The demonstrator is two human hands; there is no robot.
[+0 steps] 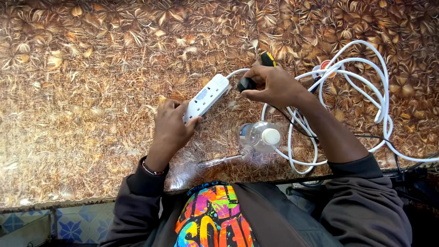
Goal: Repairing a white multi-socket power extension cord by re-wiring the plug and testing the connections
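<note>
A white rectangular plastic socket strip (206,96) lies near the middle of the patterned brown surface (82,91), toward its near edge. Its near end is pinched by the left hand (171,124), while the right hand (273,84) is closed around a black-and-yellow-handled screwdriver (256,73) at the strip's far end. The strip is best pinned flat and the tool kept upright. The screwdriver tip is hidden, and the white coiled cable (366,91) is cut off at the right edge.

Both arms are covered by long dark grey-brown sleeves with ribbed cuffs. A thin beaded bracelet (152,170), red and dark, is worn at the left wrist. The chest is covered by a garment printed in bright multicoloured graphics, probably beneath an open jacket.
</note>
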